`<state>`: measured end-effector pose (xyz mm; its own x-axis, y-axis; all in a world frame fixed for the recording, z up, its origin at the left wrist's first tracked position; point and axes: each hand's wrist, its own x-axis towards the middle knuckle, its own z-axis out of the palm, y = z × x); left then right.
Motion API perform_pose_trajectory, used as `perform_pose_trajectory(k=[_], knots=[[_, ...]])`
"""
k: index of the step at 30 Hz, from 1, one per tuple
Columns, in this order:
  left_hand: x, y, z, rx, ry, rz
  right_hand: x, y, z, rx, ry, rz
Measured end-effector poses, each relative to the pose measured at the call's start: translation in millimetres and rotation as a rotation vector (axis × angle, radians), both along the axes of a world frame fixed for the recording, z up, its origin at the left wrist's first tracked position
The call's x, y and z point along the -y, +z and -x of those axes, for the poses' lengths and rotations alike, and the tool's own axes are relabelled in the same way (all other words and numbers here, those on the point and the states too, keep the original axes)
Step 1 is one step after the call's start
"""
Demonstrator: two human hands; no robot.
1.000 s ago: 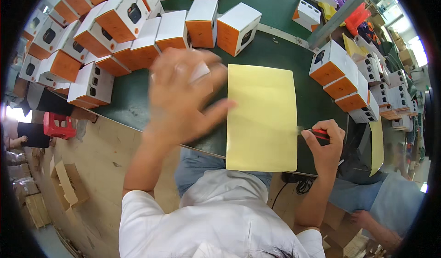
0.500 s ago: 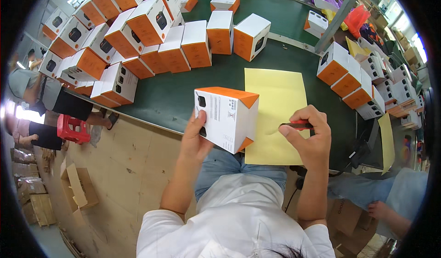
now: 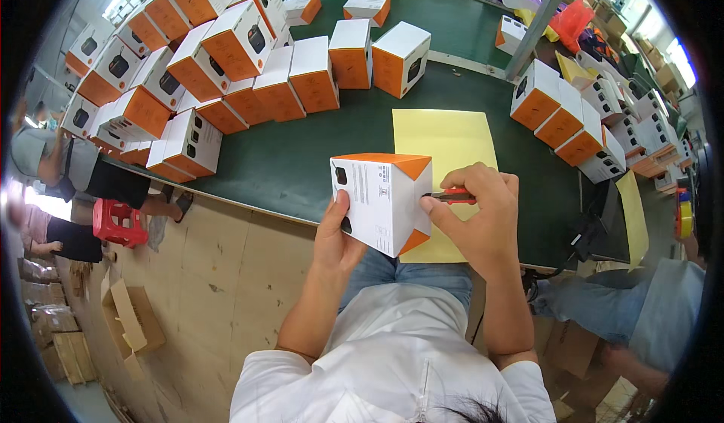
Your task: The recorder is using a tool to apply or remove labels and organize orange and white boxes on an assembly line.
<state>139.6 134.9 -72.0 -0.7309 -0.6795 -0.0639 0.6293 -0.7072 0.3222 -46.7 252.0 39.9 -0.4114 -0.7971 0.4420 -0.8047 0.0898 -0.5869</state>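
My left hand (image 3: 337,234) grips a white and orange carton (image 3: 369,204) by its left side, thumb on the printed face. The carton is held tilted above the table's front edge, partly over a yellow sheet (image 3: 452,140). In my right hand (image 3: 483,216) is a slim red-and-black tool (image 3: 456,195), pinched between thumb and fingers; its exact kind is unclear. The tool's tip meets the carton's white right-hand side, between two orange corner flaps. My right thumb tip is close to that same side.
Stacked white and orange cartons (image 3: 226,46) fill the table's left and back. A row of similar cartons (image 3: 558,114) stands at the right, near a metal post (image 3: 537,31). On the floor are a red stool (image 3: 121,223) and an opened cardboard box (image 3: 132,317). A co-worker's arm (image 3: 637,366) is at lower right.
My right hand has moved left, bringing the tool from over the yellow sheet to the carton's side. A small pale, see-through piece showed at the tool's tip before. The carton shifted slightly right and down.
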Motion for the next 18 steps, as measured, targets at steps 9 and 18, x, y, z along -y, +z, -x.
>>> perform_pose_trajectory(k=[9,18], knots=[[1.1,0.9,5.3,0.025,-0.015,-0.025,0.4,-1.7,-1.6,-0.297,-0.039,-0.071],[7.6,25.8,22.5,0.177,-0.023,0.106,-5.2,-25.0,33.6,-0.03,-0.089,-0.034]])
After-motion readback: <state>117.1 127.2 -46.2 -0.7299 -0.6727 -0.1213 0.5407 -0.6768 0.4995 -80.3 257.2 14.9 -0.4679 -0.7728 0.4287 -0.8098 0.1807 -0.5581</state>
